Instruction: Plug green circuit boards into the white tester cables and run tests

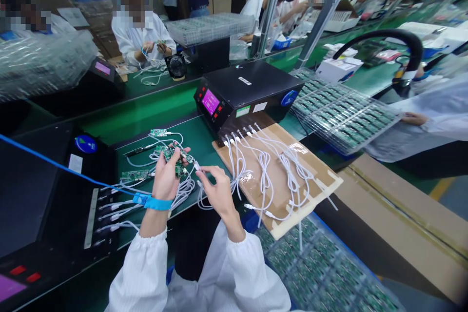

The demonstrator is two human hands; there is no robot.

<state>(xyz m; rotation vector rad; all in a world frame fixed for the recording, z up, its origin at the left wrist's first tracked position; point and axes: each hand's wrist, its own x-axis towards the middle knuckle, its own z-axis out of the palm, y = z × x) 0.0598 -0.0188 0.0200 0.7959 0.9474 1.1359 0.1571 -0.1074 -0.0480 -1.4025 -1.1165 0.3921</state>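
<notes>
My left hand (pixel 166 173), with a blue strap (pixel 158 203) round its wrist, is closed on a green circuit board (pixel 171 152). Beside it my right hand (pixel 215 185) pinches the white plug of a cable (pixel 197 165) against the board's right end; whether the plug is seated I cannot tell. More circuit boards (pixel 135 175) with white cables lie on the green bench around my left hand. A loose bundle of white cables (pixel 185 192) hangs below both hands, near the bench edge.
A black tester (pixel 248 87) with a lit screen stands ahead, its cables lying on a cardboard sheet (pixel 252 175). Another black box (pixel 47 195) is at left. Trays of boards (pixel 340 107) (pixel 321 263) sit at right and below. A person (pixel 142 34) works opposite; another's hand (pixel 415 118) touches the right tray.
</notes>
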